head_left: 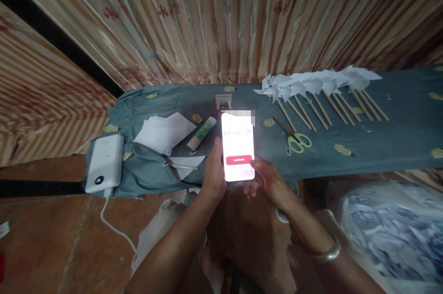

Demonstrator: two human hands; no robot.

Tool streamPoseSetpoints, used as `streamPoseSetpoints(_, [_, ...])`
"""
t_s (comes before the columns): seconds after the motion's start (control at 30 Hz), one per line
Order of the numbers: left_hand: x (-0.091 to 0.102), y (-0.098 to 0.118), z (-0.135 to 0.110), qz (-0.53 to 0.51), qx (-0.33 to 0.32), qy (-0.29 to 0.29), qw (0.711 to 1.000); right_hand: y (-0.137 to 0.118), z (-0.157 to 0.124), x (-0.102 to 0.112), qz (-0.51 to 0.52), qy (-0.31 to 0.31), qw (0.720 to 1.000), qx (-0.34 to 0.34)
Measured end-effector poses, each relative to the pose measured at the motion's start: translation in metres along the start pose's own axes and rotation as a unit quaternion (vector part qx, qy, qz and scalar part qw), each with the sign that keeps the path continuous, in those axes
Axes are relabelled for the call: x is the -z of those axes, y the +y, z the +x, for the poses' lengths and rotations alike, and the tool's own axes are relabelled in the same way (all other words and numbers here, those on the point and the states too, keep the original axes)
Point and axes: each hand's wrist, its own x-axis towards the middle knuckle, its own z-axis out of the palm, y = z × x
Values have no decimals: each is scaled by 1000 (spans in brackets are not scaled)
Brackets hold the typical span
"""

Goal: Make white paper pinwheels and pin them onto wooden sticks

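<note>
A phone [239, 146] with a bright white screen is held upright over the front edge of the table. Its screen shows timer digits and a red button. My left hand [215, 171] is closed around the phone's left side, thumb along the edge. My right hand [266, 176] grips the lower right corner, its thumb at the edge of the screen beside the red button. Just behind the phone is a small red box [218, 105], partly hidden. Left of the phone lie a green and white glue stick [202, 133] and a stack of white paper [162, 132].
Paper pinwheels [311, 87] on wooden sticks lie in a row at the back right. Green-handled scissors [298, 141] rest nearer. A pencil-like stick [183, 166] lies on paper at the front left. A white power bank [104, 162] with a cable sits at the table's left end.
</note>
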Motion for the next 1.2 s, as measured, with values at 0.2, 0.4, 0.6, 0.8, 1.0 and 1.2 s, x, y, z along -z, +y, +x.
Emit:
streamPoseSetpoints(0.2, [0, -2, 3, 10, 17, 33, 999, -1, -2, 0, -72, 16, 997, 30])
streamPoseSetpoints(0.4, [1, -3, 6, 11, 5, 52, 999, -1, -4, 1, -143, 27, 988, 51])
streamPoseSetpoints(0.6, [0, -4, 6, 35, 21, 61, 997, 3, -4, 3, -177, 24, 983, 51])
streamPoseSetpoints(0.8, [-1, -5, 6, 32, 22, 49, 998, 4, -5, 4, -186, 27, 981, 54])
streamPoseSetpoints(1.0, [-1, -6, 9, 23, 28, 47, 998, 3, -5, 3, -197, 30, 979, 52])
streamPoseSetpoints(1.2, [-2, -6, 13, 9, 32, 29, 999, 1, -3, 3, -204, 39, 976, 61])
